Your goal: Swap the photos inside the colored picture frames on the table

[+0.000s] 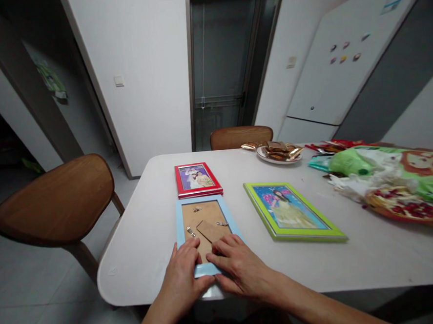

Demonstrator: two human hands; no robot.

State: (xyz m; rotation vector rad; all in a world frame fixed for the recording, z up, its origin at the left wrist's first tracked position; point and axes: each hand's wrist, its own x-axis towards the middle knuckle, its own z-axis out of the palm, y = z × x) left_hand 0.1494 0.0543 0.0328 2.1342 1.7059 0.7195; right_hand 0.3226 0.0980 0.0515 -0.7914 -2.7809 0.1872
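Observation:
A light blue picture frame (180, 218) lies face down near the front edge of the table, its brown backing board (208, 212) and small metal clips facing up. My left hand (184, 269) grips its near left corner, fingers over the rim and thumb at the near edge. On the near right part, my right hand (241, 265) has curled fingers on the backing board and its thumb by the same edge. The board's stand flap (207, 230) shows partly from under the right fingers. Just beyond lies a red picture frame (180, 184), photo up.
To the right lies a green picture frame (279, 234), photo up. A plate (288, 161) of wrapped snacks stands at the back. Plastic bags (352, 162) and a tray of opened fruit (399, 209) crowd the right side. A wooden chair (57, 201) stands left of the white table (140, 235).

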